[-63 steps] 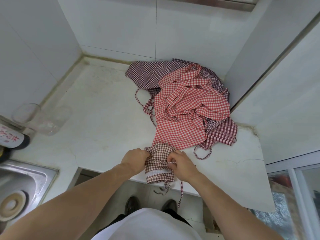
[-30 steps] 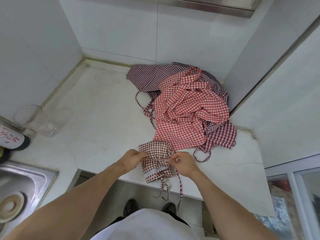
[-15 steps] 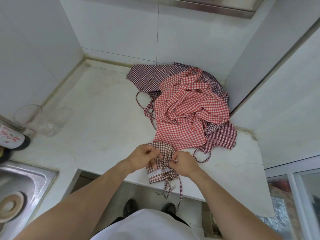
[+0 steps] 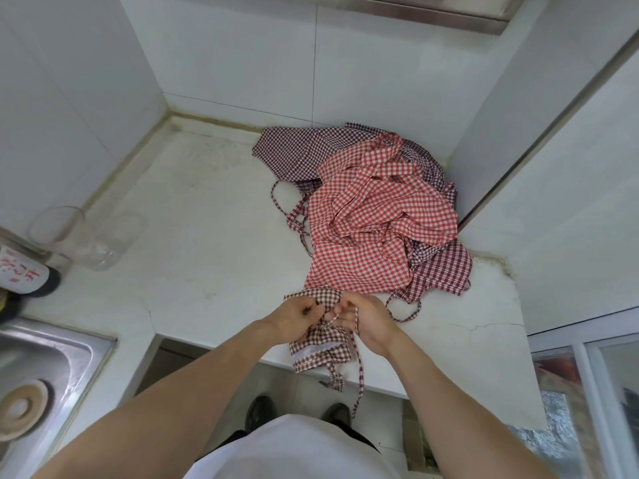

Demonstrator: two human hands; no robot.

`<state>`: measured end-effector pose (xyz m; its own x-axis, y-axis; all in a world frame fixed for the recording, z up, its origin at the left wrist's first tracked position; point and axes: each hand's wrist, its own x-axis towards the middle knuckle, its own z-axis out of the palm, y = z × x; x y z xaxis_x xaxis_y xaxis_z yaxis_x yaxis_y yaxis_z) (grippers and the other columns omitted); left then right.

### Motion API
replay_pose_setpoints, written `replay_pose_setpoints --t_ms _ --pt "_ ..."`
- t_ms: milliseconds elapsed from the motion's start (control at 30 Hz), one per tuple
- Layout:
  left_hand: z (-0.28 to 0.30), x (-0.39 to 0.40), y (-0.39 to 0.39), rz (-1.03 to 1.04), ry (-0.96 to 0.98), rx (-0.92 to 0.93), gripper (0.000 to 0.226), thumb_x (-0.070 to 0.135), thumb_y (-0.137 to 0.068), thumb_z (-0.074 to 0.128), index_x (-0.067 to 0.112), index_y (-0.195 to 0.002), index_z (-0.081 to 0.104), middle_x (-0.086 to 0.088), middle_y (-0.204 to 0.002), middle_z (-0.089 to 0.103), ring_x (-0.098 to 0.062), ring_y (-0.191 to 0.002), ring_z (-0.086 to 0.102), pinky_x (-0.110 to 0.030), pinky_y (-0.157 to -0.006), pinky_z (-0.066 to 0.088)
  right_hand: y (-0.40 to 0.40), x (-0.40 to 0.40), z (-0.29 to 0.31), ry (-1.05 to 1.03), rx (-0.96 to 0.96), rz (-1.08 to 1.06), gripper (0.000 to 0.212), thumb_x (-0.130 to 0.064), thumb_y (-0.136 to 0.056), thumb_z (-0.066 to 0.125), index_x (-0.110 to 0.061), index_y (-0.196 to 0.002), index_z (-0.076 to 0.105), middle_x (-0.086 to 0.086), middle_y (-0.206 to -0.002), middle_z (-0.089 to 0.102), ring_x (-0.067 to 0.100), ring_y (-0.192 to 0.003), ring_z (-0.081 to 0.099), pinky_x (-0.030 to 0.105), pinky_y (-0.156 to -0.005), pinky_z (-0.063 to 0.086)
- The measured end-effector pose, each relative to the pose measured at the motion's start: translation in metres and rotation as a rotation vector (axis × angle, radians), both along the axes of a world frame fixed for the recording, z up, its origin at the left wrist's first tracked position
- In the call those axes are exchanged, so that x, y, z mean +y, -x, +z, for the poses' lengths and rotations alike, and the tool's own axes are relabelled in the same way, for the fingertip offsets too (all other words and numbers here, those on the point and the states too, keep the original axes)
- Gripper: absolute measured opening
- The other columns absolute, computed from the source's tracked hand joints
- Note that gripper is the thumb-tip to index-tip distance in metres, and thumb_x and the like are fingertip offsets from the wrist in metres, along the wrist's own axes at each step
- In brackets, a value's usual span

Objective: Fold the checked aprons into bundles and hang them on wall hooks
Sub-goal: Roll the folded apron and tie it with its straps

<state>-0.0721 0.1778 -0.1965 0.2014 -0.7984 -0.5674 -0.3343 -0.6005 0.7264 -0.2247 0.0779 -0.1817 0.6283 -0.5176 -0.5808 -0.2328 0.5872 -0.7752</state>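
Note:
A brown checked apron bundle (image 4: 320, 347) lies at the front edge of the white counter (image 4: 193, 236), its straps hanging over the edge. My left hand (image 4: 295, 318) grips the bundle's top left side. My right hand (image 4: 368, 319) pinches a strap at the bundle's top right. Both hands meet over its middle and hide much of it. Behind them lies a heap of loose aprons: a red checked apron (image 4: 373, 229) on top, dark maroon checked aprons (image 4: 297, 153) under and around it. No wall hooks are in view.
A clear glass jar (image 4: 100, 240) lies on its side at the counter's left, by a dark bottle (image 4: 24, 271). A steel sink (image 4: 38, 382) sits at lower left. White tiled walls close the corner; a white panel (image 4: 553, 219) stands right.
The bundle has stayed at the counter's front edge while both hands worked over its upper part. My hands have drawn closer together on top, with a strap now between the right fingers.

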Motion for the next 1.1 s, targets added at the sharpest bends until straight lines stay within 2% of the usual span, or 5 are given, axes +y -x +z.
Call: replay_pose_setpoints --t_ms 333,467,700,900,1100 --pt "-0.006 0.015 0.000 0.183 0.048 0.196 0.014 -0.003 -0.089 0.066 0.008 -0.098 0.071 -0.013 -0.095 0.072 -0.015 -0.075 0.068 -0.020 -0.071 0.056 0.001 0.005 -0.015 0.349 0.228 0.246 0.027 0.001 -0.096 0.054 -0.013 -0.116 0.065 0.006 -0.082 0.068 0.012 -0.075 0.062 0.024 -0.081 0.051" --pt "-0.008 0.021 0.004 0.350 0.142 0.278 0.030 -0.008 -0.081 0.074 0.007 -0.106 0.068 -0.005 -0.077 0.073 -0.006 -0.074 0.070 -0.012 -0.072 0.052 -0.002 0.008 -0.022 0.400 0.320 0.106 0.020 -0.009 -0.091 0.066 -0.011 -0.110 0.062 0.009 -0.095 0.073 0.013 -0.069 0.068 0.026 -0.071 0.054" --pt "-0.008 0.024 0.008 0.509 0.203 0.387 0.018 -0.008 -0.078 0.076 0.004 -0.092 0.075 -0.012 -0.086 0.077 -0.018 -0.084 0.074 -0.022 -0.080 0.057 -0.013 0.014 -0.021 0.460 0.442 0.018 0.010 -0.014 -0.081 0.075 -0.021 -0.084 0.068 0.001 -0.067 0.074 0.009 -0.071 0.070 0.031 -0.073 0.056" --pt "-0.001 0.021 0.013 0.502 0.313 0.274 0.018 -0.007 -0.075 0.079 0.011 -0.078 0.077 -0.004 -0.078 0.076 -0.013 -0.069 0.070 -0.022 -0.071 0.058 -0.010 0.014 -0.021 0.505 0.303 0.311 0.012 -0.009 -0.088 0.069 -0.016 -0.091 0.077 0.007 -0.083 0.076 0.024 -0.083 0.072 0.039 -0.085 0.058" --pt "-0.011 0.013 0.018 0.425 0.340 -0.051 0.021 0.003 -0.071 0.086 0.017 -0.073 0.070 0.001 -0.075 0.070 -0.010 -0.068 0.063 -0.027 -0.070 0.053 -0.004 0.008 -0.017 0.392 0.241 0.400 0.008 -0.013 -0.087 0.072 -0.006 -0.088 0.076 -0.005 -0.072 0.071 -0.002 -0.063 0.061 0.015 -0.068 0.044"
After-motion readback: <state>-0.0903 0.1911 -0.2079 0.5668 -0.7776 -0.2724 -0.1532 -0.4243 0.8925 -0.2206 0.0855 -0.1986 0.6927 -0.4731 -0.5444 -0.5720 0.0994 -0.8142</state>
